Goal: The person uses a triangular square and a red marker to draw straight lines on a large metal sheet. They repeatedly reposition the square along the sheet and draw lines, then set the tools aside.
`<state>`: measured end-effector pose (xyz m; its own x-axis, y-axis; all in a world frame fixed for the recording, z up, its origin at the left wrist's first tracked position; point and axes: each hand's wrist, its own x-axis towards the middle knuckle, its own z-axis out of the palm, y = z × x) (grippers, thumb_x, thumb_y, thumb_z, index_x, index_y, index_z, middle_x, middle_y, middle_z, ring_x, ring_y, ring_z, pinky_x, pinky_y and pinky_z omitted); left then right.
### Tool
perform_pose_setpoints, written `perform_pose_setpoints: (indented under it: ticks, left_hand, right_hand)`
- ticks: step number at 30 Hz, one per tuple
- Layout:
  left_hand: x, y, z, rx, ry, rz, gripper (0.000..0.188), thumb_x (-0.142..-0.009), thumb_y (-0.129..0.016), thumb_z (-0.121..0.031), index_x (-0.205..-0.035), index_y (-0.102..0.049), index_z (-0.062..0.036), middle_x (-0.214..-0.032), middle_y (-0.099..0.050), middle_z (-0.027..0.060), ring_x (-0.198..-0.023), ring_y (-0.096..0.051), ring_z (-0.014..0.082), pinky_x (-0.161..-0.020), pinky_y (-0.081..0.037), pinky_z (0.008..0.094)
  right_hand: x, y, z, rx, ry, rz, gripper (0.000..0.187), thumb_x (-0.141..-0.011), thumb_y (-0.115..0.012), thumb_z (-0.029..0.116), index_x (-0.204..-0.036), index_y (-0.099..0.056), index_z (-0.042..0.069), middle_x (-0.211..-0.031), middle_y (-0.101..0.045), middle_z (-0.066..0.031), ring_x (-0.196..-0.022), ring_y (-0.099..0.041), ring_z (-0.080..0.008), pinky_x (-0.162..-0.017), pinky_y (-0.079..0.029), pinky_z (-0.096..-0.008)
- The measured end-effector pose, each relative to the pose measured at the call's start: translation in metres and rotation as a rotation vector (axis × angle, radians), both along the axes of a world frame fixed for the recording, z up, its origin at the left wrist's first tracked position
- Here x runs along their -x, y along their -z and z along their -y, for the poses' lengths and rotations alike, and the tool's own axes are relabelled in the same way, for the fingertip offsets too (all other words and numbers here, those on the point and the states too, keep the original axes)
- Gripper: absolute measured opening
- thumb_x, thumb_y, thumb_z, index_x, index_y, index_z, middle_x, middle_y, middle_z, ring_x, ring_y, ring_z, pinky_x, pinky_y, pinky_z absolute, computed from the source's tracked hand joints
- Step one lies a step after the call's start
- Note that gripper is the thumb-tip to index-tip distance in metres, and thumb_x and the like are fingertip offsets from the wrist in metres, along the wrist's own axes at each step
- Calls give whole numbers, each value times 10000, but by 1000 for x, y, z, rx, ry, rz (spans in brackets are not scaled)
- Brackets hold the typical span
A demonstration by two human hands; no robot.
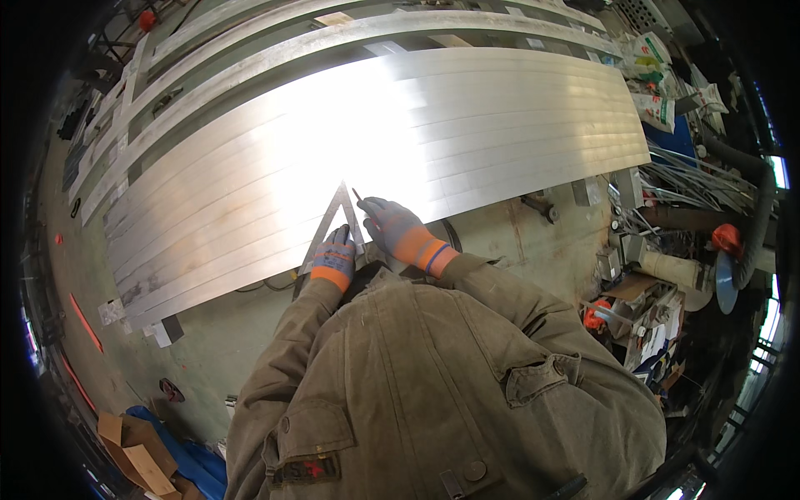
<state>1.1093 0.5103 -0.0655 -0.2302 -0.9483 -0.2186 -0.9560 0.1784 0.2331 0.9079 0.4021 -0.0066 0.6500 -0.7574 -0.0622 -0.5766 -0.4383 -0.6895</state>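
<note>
A broad sheet of shiny metal panelling (517,108), marked by long parallel lines, lies in front of me. Near its front edge rests a triangular metal square (327,218), its tip pointing away from me. My left hand (336,253), in a grey and orange glove, lies over the near part of the square with its fingers stretched forward. Just to its right, my right hand (400,229), gloved alike, is closed round a thin dark pen-like marking tool (357,195). That tool's tip is close to the square's right leg; glare hides whether it touches the panel.
Long metal beams (250,54) run behind the panel. On the right are white bags (654,79), a heap of thin metal rods (679,179) and a cluttered cart (637,312). An open cardboard box (137,454) stands at lower left, beside blue sheeting (196,458).
</note>
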Motion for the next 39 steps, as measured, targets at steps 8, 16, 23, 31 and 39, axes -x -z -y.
perform_pose_setpoints:
  ticks: [8, 16, 23, 31, 39]
  left_hand:
    - [2, 0, 1, -46, -16, 30, 317, -932, -698, -135, -1197, -833, -27, -1606, -616, 246, -1446, -622, 374, -1180, -537, 434]
    - [1, 1, 1, -8, 4, 40, 298, -914, -714, -136, -1171, -838, -52, -1594, -630, 238, -1400, -659, 373, -1123, -573, 447]
    - [2, -3, 0, 2, -11, 22, 307, -929, -705, -122, -1194, -838, -41, -1590, -630, 235, -1411, -648, 373, -1134, -567, 446]
    - [3, -7, 5, -76, -4, 62, 333, -987, -675, -125, -1280, -789, -17, -1637, -580, 219, -1479, -583, 365, -1186, -521, 445]
    - [-8, -8, -12, -56, -115, 5, 309, -1029, -672, -173, -1285, -767, -27, -1643, -570, 203, -1488, -569, 380, -1175, -511, 493]
  right_hand:
    - [-24, 24, 11, 74, -45, -170, 474, -1090, -594, 230, -1546, -607, 102, -1601, -614, -176, -1413, -618, -381, -1193, -511, -497]
    - [-29, 24, 13, 90, -27, -152, 461, -1095, -582, 237, -1537, -627, 115, -1604, -624, -177, -1416, -625, -380, -1199, -510, -490]
    - [-16, 2, 7, -37, -90, -162, 406, -1092, -594, 242, -1466, -658, 97, -1459, -696, -179, -1309, -677, -392, -1121, -546, -492]
    - [34, -30, -38, -299, -274, -190, 270, -1109, -605, 297, -1207, -734, 81, -1130, -777, -212, -1103, -737, -435, -977, -564, -493]
    - [63, -15, -51, -339, -51, 21, 307, -1099, -641, 349, -1228, -759, 96, -1166, -787, -202, -1096, -743, -425, -955, -584, -482]
